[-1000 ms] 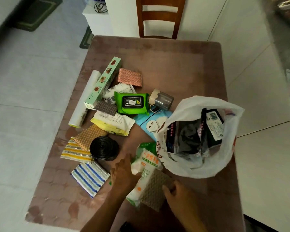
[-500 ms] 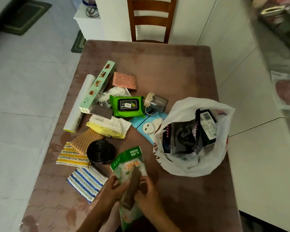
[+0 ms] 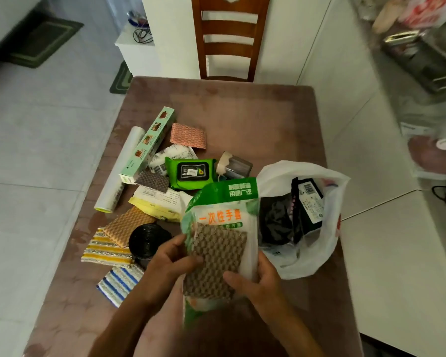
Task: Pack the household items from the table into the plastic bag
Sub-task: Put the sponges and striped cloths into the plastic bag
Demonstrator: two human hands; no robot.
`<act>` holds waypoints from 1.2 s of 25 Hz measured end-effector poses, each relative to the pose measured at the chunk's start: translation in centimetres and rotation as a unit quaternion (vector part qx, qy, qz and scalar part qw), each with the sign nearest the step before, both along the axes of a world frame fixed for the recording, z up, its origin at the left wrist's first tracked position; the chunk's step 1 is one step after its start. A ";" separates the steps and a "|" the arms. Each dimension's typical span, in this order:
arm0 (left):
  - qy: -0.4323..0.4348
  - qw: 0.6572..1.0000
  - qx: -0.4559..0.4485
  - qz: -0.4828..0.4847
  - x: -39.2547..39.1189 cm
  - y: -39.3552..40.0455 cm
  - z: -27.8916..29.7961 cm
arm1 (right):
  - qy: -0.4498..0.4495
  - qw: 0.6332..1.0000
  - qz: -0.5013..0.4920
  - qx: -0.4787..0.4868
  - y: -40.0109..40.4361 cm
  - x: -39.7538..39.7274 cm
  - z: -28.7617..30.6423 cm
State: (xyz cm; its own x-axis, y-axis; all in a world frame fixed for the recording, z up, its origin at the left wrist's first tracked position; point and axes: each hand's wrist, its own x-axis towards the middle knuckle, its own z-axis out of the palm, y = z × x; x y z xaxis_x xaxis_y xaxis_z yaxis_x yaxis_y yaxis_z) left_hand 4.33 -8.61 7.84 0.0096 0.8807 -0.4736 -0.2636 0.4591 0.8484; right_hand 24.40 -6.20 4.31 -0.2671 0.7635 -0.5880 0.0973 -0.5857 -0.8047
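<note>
Up close, both hands raised over the table's [image 3: 242, 112] near edge, gripping a green-and-white packet of gloves [image 3: 224, 207] with a brown scouring pad [image 3: 216, 258] pressed flat against its front. Left hand [image 3: 165, 266] curled round the left side of the bundle, thumb laid across the pad; right hand [image 3: 258, 279] closed on the lower right corner, thumb on the pad, fingers behind the packet. Just right of the bundle, white plastic bag [image 3: 317, 256] standing open toward the table's right edge, dark packets [image 3: 307, 202] already inside. Scattered toward the left edge: white roll of film [image 3: 119, 173], long pale-green box [image 3: 148, 145] lying against it, pink pad [image 3: 188, 135], green pack of wipes [image 3: 191, 172], small grey container [image 3: 236, 166], yellow-and-white pouch [image 3: 157, 202], tan pad [image 3: 128, 224] overlapping a yellow-striped cloth [image 3: 103, 251], black roll of bags [image 3: 148, 239] touching the left hand, and a blue-striped cloth [image 3: 119, 282] nearest the front. Wooden chair [image 3: 229, 39] drawn up at the far edge.
</note>
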 end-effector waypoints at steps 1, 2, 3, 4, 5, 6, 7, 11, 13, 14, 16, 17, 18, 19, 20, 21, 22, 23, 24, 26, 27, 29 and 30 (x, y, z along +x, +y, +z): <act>0.012 0.999 0.012 -0.035 1.3 1.6 0.6 | -0.012 0.999 -0.031 0.010 1.0 1.4 0.5; 0.056 0.996 0.030 -0.059 2.5 3.2 0.6 | -0.033 0.997 -0.059 0.021 2.2 2.8 1.2; 0.147 0.986 0.051 -0.064 3.7 4.9 0.0 | -0.050 0.995 -0.087 0.029 3.3 4.4 1.5; 0.262 0.961 0.075 -0.040 4.7 6.6 -1.1 | -0.058 0.991 -0.111 0.035 4.3 6.0 1.9; 0.371 0.922 0.107 -0.011 5.7 8.3 -1.8 | -0.069 0.988 -0.130 0.040 5.1 7.7 2.1; 0.467 0.870 0.157 -0.012 6.7 9.8 -2.7 | -0.083 0.985 -0.142 0.042 5.7 9.3 2.3; 0.548 0.808 0.204 -0.071 7.8 11.1 -3.7 | -0.101 0.983 -0.150 0.036 6.1 11.0 2.1; 0.701 0.580 0.178 -0.375 10.3 15.0 -6.2 | -0.181 0.978 -0.101 -0.013 6.4 16.1 1.1; 0.716 0.599 0.165 -0.318 9.7 16.8 -6.8 | -0.201 0.977 -0.073 -0.027 6.8 16.7 0.9; 0.699 0.638 0.174 -0.274 9.5 17.6 -6.7 | -0.200 0.978 -0.060 -0.027 7.1 16.4 1.1; 0.641 0.705 0.212 -0.218 9.4 18.2 -5.3 | -0.206 0.978 -0.010 -0.015 8.3 15.1 1.4; 0.614 0.730 0.222 -0.203 9.4 18.2 -4.6 | -0.214 0.976 0.024 -0.007 9.2 14.1 1.4; 0.595 0.747 0.225 -0.195 9.4 17.9 -3.9 | -0.215 0.975 0.050 0.007 10.3 12.6 1.5; 0.577 0.763 0.223 -0.189 9.4 17.5 -3.3 | -0.214 0.975 0.055 0.030 11.4 11.1 1.5; 0.564 0.776 0.216 -0.183 9.3 17.3 -2.7 | -0.210 0.975 0.033 0.058 12.7 9.5 1.4; 0.556 0.784 0.211 -0.178 9.1 17.0 -2.4 | -0.210 0.974 -0.006 0.084 13.9 8.1 1.2; 0.564 0.780 0.210 -0.168 8.8 16.7 -2.2 | -0.213 0.971 -0.042 0.101 15.1 7.1 0.7; 0.590 0.761 0.222 -0.152 8.5 16.2 -2.0 | -0.218 0.968 -0.057 0.114 15.9 6.3 0.1; 0.624 0.730 0.247 -0.130 8.1 15.5 -2.0 | -0.233 0.963 -0.050 0.125 16.2 6.0 -0.6; 0.651 0.669 0.335 -0.125 8.1 13.6 -2.7 | -0.279 0.944 -0.019 0.174 15.6 6.1 -1.6; 0.630 0.658 0.371 -0.179 8.5 12.5 -3.1 | -0.303 0.926 -0.003 0.224 15.0 6.4 -2.1; 0.580 0.658 0.330 -0.351 9.9 10.5 -4.4 | -0.355 0.877 0.069 0.317 13.6 7.4 -2.5; 0.578 0.652 0.248 -0.424 10.8 9.7 -5.1 | -0.391 0.845 0.138 0.338 13.0 8.1 -2.7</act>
